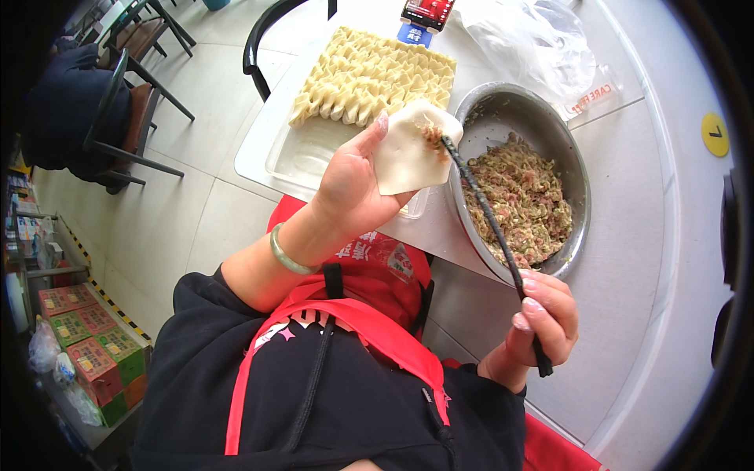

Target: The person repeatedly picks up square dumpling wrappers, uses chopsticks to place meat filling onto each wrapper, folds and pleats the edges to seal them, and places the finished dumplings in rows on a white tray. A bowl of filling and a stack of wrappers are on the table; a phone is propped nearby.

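Note:
On my left hand (pixel 359 176) lies a pale dough wrapper (pixel 406 159), its thumb resting near the upper left edge. A smear of meat filling (pixel 433 141) sits on the wrapper's upper right part. My right hand (pixel 545 324) grips dark chopsticks (pixel 492 218), whose tips touch that filling. To the right stands a steel bowl (pixel 580 176) with a minced meat and greens mixture (pixel 524 200). Folded wontons (pixel 377 76) stand packed in rows at the far end of a clear plastic tray (pixel 294 153), behind my left hand.
Beyond the wontons a phone (pixel 433 12) stands on a blue holder (pixel 414 35). A clear plastic bag (pixel 530 47) lies behind the bowl. At the left are chairs (pixel 141 94), a seated person (pixel 76 112) and stacked cartons (pixel 94 365).

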`<control>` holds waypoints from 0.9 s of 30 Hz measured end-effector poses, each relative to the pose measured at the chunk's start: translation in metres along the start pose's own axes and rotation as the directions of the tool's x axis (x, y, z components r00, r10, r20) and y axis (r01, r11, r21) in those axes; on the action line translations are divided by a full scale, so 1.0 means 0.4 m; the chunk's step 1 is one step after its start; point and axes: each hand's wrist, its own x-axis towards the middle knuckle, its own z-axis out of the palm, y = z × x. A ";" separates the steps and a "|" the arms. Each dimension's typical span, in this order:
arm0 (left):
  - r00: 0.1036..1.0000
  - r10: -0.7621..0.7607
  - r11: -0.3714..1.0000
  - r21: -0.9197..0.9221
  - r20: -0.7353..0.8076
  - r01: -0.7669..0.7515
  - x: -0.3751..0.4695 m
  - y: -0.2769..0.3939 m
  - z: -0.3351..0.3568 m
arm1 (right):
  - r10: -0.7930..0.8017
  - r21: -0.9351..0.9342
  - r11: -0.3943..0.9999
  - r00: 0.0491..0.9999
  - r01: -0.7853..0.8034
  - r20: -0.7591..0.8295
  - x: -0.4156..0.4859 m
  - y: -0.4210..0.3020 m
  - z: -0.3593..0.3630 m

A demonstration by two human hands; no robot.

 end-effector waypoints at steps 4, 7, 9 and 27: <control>0.997 -0.039 0.998 -0.049 0.063 0.042 -0.006 -0.003 -0.004 | -0.027 0.040 0.999 0.999 0.028 -0.040 -0.019 0.017 0.028; 0.999 -0.050 0.999 0.012 0.001 0.050 -0.013 -0.001 0.000 | -0.088 -0.043 0.995 0.989 0.094 0.120 -0.021 0.014 0.039; 1.000 -0.008 1.000 -0.004 -0.007 0.008 -0.016 0.002 0.004 | -0.131 -0.117 0.979 0.960 0.164 0.248 -0.021 0.004 0.044; 0.999 0.040 0.989 0.143 0.021 -0.042 -0.046 0.013 0.011 | 0.163 0.132 0.982 0.963 -0.136 -0.216 -0.019 0.023 0.052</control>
